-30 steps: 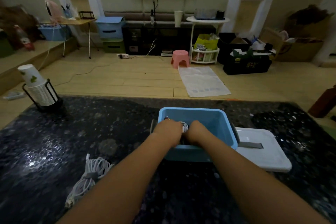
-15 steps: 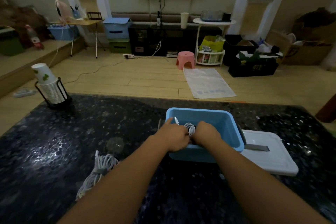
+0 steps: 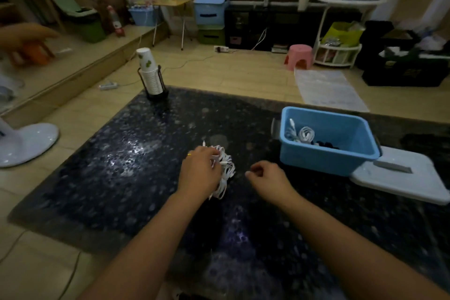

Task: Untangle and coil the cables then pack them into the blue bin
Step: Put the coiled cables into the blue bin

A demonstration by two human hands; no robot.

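Left hand point(image 3: 199, 172) on white cable bundle point(image 3: 222, 173), fingers curled over it, gripping; bundle tangled, lying on dark speckled surface point(image 3: 117, 165), one connector end sticking up past the knuckles. Yellow ring on a left finger. Right hand point(image 3: 266, 175) just beside bundle, not touching, fingers curled loosely, nothing held. Blue bin point(image 3: 326, 161) on surface, to the right of both hands and farther back, well apart from bundle. Inside bin: coiled white cable point(image 3: 305, 134) against left wall, plug end standing up; black cable point(image 3: 326, 145) next to it at bottom. White lid point(image 3: 399, 178) flat on surface, touching bin's right near corner, partly under it. Paper cup stack point(image 3: 149, 73) in black wire holder at far left corner of surface. White fan base point(image 3: 24, 141) on floor at left. Frame slightly motion-blurred.
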